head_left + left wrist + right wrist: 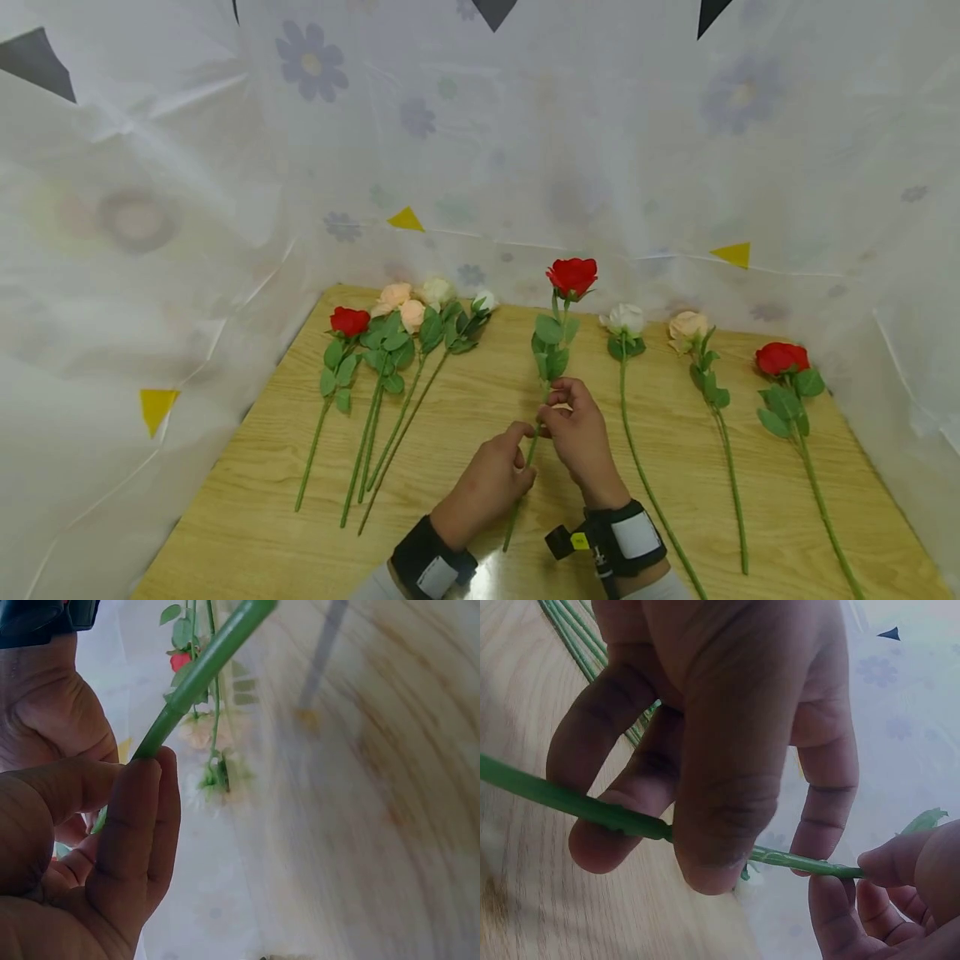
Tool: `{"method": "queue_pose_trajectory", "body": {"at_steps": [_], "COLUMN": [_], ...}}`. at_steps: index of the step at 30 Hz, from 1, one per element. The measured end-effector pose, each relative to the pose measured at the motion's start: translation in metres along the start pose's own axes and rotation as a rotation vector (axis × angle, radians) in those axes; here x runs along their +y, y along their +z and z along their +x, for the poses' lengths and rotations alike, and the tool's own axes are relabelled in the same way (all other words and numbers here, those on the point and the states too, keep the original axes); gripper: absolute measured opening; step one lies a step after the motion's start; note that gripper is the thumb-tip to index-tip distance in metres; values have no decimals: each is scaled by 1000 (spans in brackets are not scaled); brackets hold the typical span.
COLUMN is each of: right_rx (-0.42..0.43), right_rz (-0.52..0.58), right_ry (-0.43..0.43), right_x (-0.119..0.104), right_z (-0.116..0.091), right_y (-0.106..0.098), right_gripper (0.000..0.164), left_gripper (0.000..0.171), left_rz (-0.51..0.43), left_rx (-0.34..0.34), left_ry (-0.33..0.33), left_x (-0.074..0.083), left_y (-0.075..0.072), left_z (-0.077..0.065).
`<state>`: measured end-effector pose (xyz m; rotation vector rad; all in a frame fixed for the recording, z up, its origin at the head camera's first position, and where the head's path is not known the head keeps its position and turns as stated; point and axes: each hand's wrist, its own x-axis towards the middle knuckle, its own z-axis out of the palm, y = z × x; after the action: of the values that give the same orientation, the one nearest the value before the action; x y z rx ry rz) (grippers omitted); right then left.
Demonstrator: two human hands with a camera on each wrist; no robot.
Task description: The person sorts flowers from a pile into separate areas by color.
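Pinching red rose [553, 362] by stem with left hand [487, 475] and right hand [579, 435], between bunch of roses [393, 333] near counter's [480, 383] far left corner and three roses [687, 330] toward right edge.

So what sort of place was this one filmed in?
Probably a small screened-off indoor filming booth: pale flower-printed sheeting rises behind and on both sides of a wood-grain table, with yellow triangles like bunting along it.

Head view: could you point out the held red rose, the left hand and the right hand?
Held red rose [557, 364]: head view, on a leaf below the bloom.
Left hand [486, 477]: head view, on its back.
Right hand [579, 440]: head view, on its back.
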<state>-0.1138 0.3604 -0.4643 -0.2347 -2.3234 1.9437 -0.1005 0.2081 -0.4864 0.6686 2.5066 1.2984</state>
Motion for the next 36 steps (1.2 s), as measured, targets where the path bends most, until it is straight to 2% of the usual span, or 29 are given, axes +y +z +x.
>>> {"method": "queue_pose_trajectory", "body": {"at_steps": [8, 13, 18, 25, 28, 31, 36], "right_rx": [-6, 3, 18, 51, 46, 51, 112], "right_rz": [-28, -79, -225, -570, -657, -715, -769], "right_ry": [20, 48, 52, 24, 78, 152, 283], "right_x": [3, 5, -5, -7, -3, 3, 29], "right_z": [0, -3, -1, 8, 14, 17, 16], "right_y": [-10, -43, -103, -218, -266, -306, -351], "right_gripper": [36, 36, 41, 46, 49, 52, 48], "left_gripper": [53, 64, 63, 66, 68, 69, 68], "left_rz": [-15, -22, 104, 238, 277, 299, 324], "left_rx": [-15, -22, 76, 187, 207, 225, 259], "left_ry": [-2, -34, -37, -108, -159, -208, -231], "left_x": [-4, -15, -35, -69, -85, -100, -115], "left_y": [0, -17, -48, -99, -124, -145, -166], "left_z": [1, -1, -3, -18, -29, -42, -60]}}
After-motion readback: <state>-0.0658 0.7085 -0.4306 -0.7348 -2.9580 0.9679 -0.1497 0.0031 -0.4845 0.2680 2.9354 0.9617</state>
